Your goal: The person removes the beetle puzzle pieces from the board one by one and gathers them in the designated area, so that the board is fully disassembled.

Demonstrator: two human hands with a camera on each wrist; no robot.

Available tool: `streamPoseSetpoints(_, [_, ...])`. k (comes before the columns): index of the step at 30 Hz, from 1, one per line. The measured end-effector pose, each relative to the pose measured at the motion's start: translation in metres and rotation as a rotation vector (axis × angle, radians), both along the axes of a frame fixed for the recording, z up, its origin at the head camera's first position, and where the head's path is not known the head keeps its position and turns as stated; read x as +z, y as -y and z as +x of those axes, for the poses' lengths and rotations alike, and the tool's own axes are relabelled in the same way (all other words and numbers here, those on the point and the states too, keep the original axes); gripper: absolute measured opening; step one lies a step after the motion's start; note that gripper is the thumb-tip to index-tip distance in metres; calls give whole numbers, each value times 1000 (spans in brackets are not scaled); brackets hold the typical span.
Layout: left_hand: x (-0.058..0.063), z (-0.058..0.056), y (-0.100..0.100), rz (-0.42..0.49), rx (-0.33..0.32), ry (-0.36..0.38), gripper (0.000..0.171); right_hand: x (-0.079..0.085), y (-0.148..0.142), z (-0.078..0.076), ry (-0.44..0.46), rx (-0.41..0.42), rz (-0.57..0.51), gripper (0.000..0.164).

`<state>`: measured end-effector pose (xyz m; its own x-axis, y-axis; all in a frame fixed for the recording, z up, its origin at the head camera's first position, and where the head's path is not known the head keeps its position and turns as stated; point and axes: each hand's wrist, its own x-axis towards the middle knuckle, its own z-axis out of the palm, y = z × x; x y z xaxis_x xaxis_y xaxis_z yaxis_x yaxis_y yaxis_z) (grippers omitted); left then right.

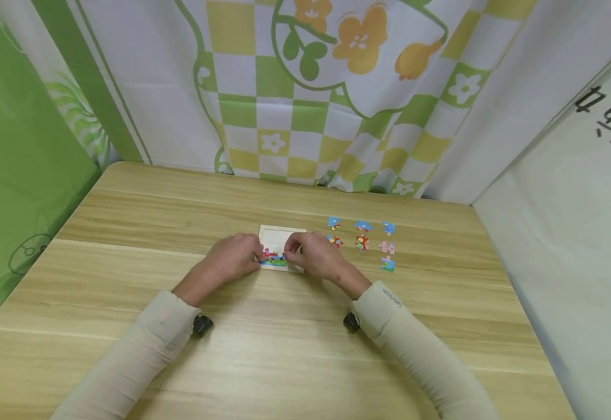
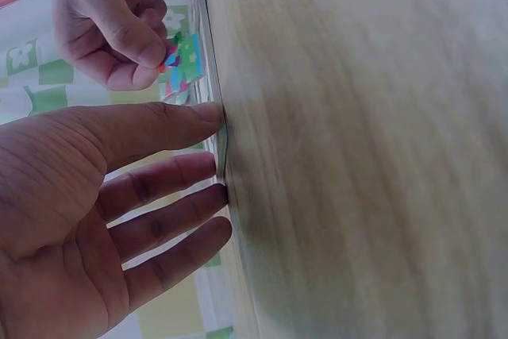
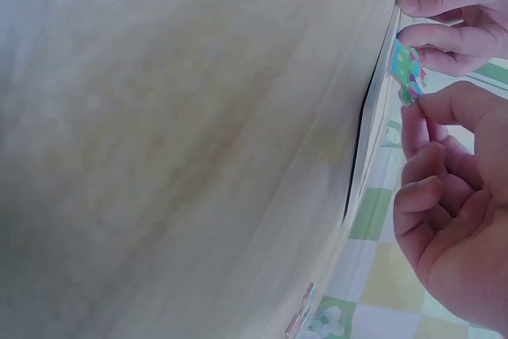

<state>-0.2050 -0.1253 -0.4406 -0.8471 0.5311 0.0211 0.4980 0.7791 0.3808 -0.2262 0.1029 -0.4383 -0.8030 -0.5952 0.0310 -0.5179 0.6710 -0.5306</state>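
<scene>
A small wooden puzzle tray (image 1: 266, 228) lies flat on the table, with colourful puzzle pieces (image 1: 275, 262) along its near side. My right hand (image 1: 316, 255) is over the tray's right part. Its thumb and index finger pinch a green, blue and red puzzle piece (image 3: 407, 69), which stands tilted up from the tray in the wrist views. At the tray's left near corner is my left hand (image 1: 233, 256). In the left wrist view, its thumb (image 2: 208, 112) touches the tray's edge, and the other fingers extend fairly straight and spread beside it.
Several loose jigsaw pieces (image 1: 363, 225) lie in rough rows to the right of the tray, including a pink one (image 1: 386, 247). A checked, flowered curtain (image 1: 305, 122) hangs behind the wooden table (image 1: 263, 350). A white panel (image 1: 573, 233) with dark writing stands on the right.
</scene>
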Motion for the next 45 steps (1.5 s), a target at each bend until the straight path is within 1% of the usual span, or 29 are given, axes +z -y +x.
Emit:
streamPoseSetpoints(3, [0,0,1,5,-1,-1,16,2,-1,0,18,1,-22,5])
streamPoseSetpoints(10, [0,1,1,22,-10,-16,15,6,-9,3,12,-14,-28,6])
streamPoseSetpoints(13, [0,2,1,12,-9,-21,13,6,-14,4,26,-27,-35,7])
streamPoseSetpoints(19, [0,3,1,1,-1,-7,12,8,-28,5,43,-50,-55,6])
streamPoseSetpoints(24, [-1,4,1,3,7,6,13,8,-45,8,77,-78,-84,7])
streamPoseSetpoints(32, [0,5,0,22,4,2,13,11,-78,14,69,-71,-107,10])
streamPoseSetpoints(36, [0,5,0,25,10,11,13,11,-95,14,63,-104,-100,7])
streamPoseSetpoints(41, [0,5,-1,23,12,22,12,10,-117,13,31,-149,-74,7])
streamPoseSetpoints(45, [0,5,-1,21,16,32,11,10,-132,12,45,-163,-63,8])
